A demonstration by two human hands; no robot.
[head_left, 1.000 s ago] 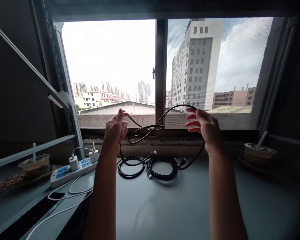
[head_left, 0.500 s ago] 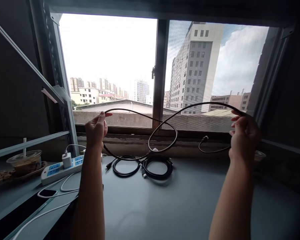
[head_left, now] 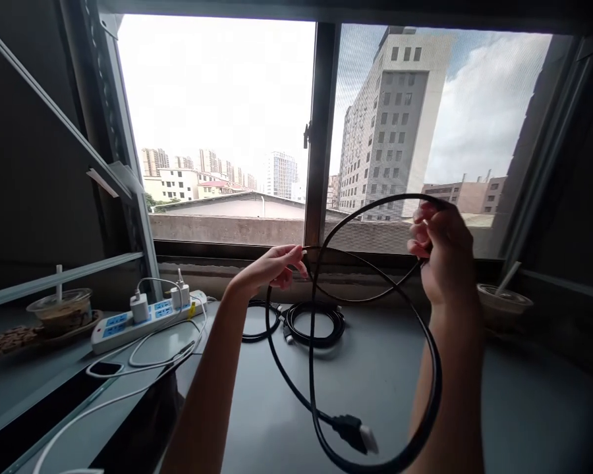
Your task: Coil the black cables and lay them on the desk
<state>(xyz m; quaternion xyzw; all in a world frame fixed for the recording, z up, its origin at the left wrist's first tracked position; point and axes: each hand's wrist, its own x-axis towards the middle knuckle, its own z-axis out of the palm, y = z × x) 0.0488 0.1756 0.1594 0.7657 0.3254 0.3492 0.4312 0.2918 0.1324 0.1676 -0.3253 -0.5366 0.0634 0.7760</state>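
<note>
Since the preceding frame, the left hand (head_left: 279,264) has moved inward toward the right hand (head_left: 442,234), and the black cable (head_left: 435,375) now hangs nearer the viewer in a large loop below the right hand. Left grip: narrow, thumb and fingers pinching the cable. Right grip: fingers curled around it. One connector (head_left: 352,431) dangles beside the loop. Behind, a larger coil (head_left: 337,334) and smaller coil (head_left: 255,338) lie on the counter (head_left: 264,421).

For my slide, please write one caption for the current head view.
Left hand and right hand hold a looped black HDMI-style cable above a desk, before a window.
</note>
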